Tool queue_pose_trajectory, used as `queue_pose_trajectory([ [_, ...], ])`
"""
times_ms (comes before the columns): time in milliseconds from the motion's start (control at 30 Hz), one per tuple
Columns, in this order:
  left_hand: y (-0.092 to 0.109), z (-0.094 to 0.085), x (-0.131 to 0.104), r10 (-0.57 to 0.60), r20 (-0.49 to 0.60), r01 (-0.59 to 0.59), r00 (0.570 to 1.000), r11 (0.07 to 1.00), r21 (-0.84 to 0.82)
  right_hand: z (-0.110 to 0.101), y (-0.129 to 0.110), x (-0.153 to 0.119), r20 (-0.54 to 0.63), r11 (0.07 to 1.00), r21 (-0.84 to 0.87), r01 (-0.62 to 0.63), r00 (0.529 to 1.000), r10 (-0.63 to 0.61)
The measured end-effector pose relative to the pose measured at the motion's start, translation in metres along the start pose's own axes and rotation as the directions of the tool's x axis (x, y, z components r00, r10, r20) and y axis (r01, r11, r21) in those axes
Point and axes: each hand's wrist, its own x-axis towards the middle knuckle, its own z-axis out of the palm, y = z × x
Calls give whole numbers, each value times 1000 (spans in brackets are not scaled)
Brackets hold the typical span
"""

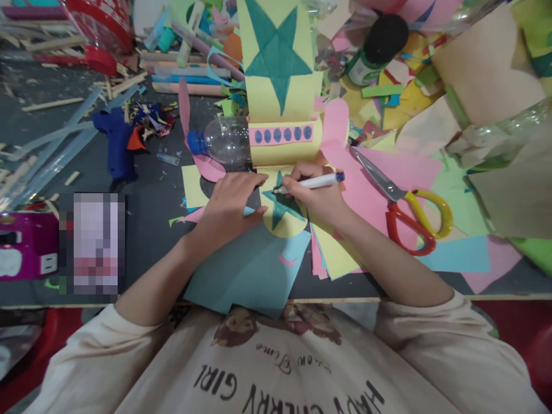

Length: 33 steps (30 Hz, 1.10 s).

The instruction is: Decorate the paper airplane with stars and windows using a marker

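My right hand (317,192) grips a white marker (321,180), its tip touching a green star (282,207) on a yellow paper wing with a rounded end. Flat beside that wing lies my left hand (233,198), fingers spread, the fingertips by its left edge. Above both hands a clear plastic bottle (226,141) lies sideways, wrapped in yellow paper with a pink strip of blue dots (283,135). It has a blue cap (197,143) with pink paper blades. Another yellow wing with a green star (280,57) extends away from the bottle.
Scissors (394,195) with red and yellow handles lie on pink paper at the right. A blue glue gun (118,141) is at the left, a black-capped bottle (379,46) at the upper right. Teal paper (245,270) lies near the table's front edge. Paper scraps and sticks surround the work.
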Motion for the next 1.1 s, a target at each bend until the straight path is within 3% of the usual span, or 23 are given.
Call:
queue_pose_trajectory([
  [200, 1, -2, 0, -33, 40, 33, 999, 999, -18, -2, -4, -2, -56, 997, 63, 37, 998, -34],
  [467, 3, -3, 1, -53, 61, 51, 997, 998, 28, -6, -6, 0, 124, 998, -67, -11, 992, 19],
  [1100, 3, -2, 1, -61, 55, 61, 997, 998, -11, -5, -2, -2, 88, 997, -75, 19, 996, -12],
])
